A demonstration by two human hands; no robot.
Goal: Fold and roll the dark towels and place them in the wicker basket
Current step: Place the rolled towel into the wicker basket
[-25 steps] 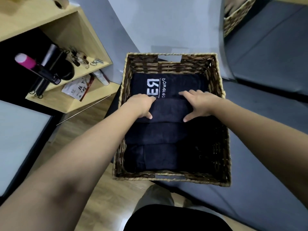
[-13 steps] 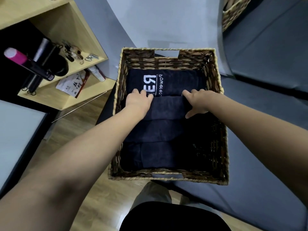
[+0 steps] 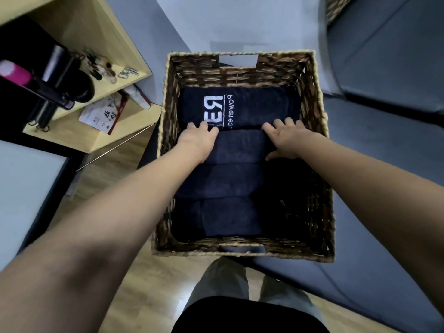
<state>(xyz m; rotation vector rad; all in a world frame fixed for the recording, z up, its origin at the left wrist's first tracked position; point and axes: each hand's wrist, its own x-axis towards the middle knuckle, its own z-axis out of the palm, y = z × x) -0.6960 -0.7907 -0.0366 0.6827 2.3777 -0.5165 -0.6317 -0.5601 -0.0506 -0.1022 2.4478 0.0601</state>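
Note:
The wicker basket (image 3: 312, 97) stands in front of me with several rolled dark towels lying side by side in it. The farthest towel (image 3: 259, 109) shows white lettering. Both hands rest on the plain towel (image 3: 240, 146) just in front of it. My left hand (image 3: 198, 140) presses the roll's left end, its fingertips at the seam with the lettered towel. My right hand (image 3: 287, 138) presses the right end, fingers at the same seam and thumb spread on the near side. Two more rolls (image 3: 221, 180) (image 3: 228, 217) lie nearer to me.
A wooden shelf (image 3: 115, 68) at the left holds a pink-capped bottle (image 3: 16, 73), keys and a leaflet (image 3: 103, 114). Grey cushions (image 3: 384, 164) lie to the right. Another wicker basket (image 3: 336, 6) shows at the top right. My legs stand on the wood floor below the basket.
Both hands slid away from me across the plain roll until the fingertips reached the seam with the lettered towel. The left fingers uncurled.

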